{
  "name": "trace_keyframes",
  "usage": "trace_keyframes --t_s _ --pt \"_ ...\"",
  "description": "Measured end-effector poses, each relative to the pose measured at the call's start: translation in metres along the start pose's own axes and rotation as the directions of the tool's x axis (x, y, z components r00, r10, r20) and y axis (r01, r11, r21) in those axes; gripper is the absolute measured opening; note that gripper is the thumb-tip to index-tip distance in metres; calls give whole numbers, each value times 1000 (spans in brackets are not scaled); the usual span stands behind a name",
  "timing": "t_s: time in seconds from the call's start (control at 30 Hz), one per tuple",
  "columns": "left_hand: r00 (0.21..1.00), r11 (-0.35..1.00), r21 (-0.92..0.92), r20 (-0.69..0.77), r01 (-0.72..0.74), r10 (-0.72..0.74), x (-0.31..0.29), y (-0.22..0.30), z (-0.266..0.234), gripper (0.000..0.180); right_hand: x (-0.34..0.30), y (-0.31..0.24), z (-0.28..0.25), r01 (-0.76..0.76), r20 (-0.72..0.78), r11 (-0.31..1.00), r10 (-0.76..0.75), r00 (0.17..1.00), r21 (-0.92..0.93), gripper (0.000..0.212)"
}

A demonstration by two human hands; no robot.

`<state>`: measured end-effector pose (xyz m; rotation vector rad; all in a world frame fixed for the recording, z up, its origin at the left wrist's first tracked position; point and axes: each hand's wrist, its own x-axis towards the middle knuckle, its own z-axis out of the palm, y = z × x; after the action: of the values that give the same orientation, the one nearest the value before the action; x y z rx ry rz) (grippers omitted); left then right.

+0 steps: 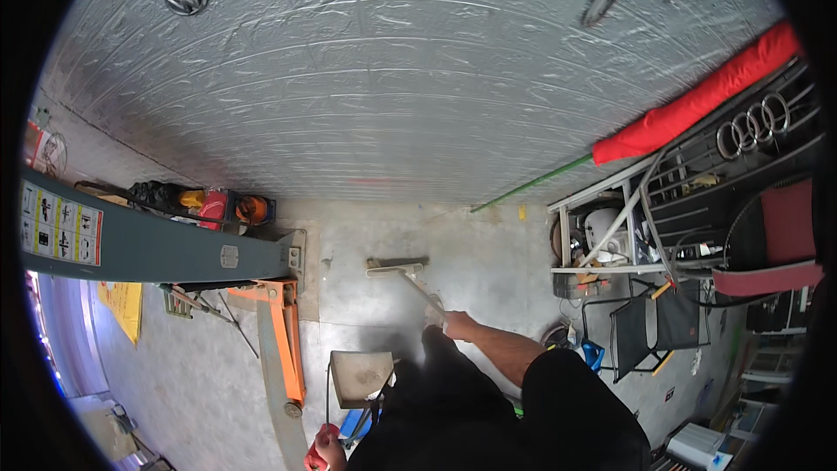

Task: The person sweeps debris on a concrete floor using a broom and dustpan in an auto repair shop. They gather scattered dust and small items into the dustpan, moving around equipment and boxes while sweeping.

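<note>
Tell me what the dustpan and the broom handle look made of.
The dustpan, held by the left hand through a red grip, looks like dull grey sheet metal or plastic: flat, matte, scuffed. The broom handle in the right hand looks like pale painted metal or plastic, smooth and light; the blur leaves it open.

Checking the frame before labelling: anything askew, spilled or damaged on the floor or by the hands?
Nothing stands out. The right hand grips a broom sweeping bare concrete; the left hand holds a red handle leading to the dustpan. No spill or breakage is visible.
</note>
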<state>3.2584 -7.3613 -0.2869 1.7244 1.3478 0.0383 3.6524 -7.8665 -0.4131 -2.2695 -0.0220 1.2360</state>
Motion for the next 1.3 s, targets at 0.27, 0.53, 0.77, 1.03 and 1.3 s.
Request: trace_keyframes --t_s 0.27,0.53,0.77,1.03,1.3 --pt "999 1000 1 52 16 -16 11 10 15 24 -44 50 -55 -60 -275 997 68 959 38 51" --pt "998 999 22 46 33 -34 3 21 33 22 155 24 -139 -152 -208 987 137 969 -55 34" --pt "1000 985 170 10 19 -21 5 1 54 22 97 74 -47 -66 -155 998 62 986 -22 59" --pt "992 990 -51 6 129 -129 19 -29 41 12 -98 107 52 -106 -34 994 106 994 -10 61" --pt "940 910 -237 52 339 -337 14 -40 36 12 -192 64 65 -80 -311 996 90 946 45 62"
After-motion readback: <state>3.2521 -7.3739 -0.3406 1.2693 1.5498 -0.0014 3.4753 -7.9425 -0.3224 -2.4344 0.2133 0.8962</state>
